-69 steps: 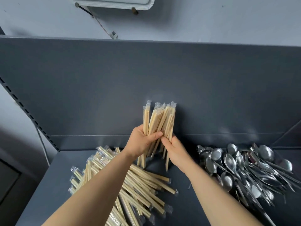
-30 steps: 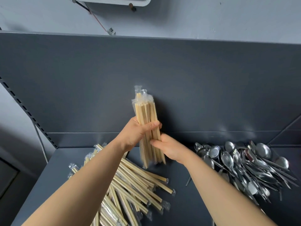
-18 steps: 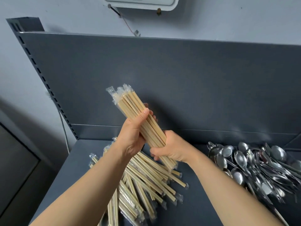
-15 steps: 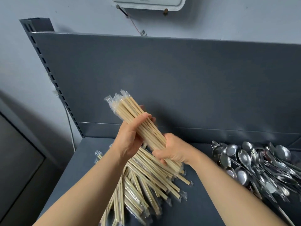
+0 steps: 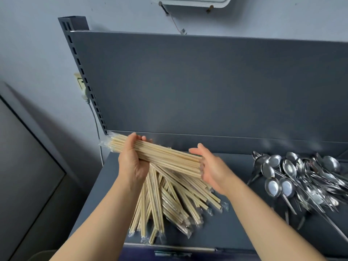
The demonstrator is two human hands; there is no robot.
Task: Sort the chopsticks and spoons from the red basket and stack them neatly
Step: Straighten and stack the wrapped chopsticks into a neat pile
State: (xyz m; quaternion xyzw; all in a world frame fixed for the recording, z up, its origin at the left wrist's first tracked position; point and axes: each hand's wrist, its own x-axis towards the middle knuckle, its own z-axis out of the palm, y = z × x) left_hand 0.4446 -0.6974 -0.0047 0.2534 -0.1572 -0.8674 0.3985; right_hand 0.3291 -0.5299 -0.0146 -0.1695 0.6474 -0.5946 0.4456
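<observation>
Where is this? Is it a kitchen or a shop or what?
Probably a shop or stockroom, not a kitchen: a grey metal shelf with a slotted upright, like store racking, holds a big pile of wrapped chopsticks and a heap of metal spoons.

Your left hand [image 5: 131, 162] grips the bundle of chopsticks [image 5: 169, 158] near its left end: the palm sits on the near side and the fingers [image 5: 139, 138] curl over the top to the far side. Your right hand [image 5: 211, 167] is flat, fingers straight and together, thumb raised, with the palm turned leftward and set against the right end of the bundle. Both wrists are roughly level. Your left forearm [image 5: 105, 213] enters from the lower left and your right forearm [image 5: 263, 213] from the lower right; both are bare and converge toward the hands.
</observation>
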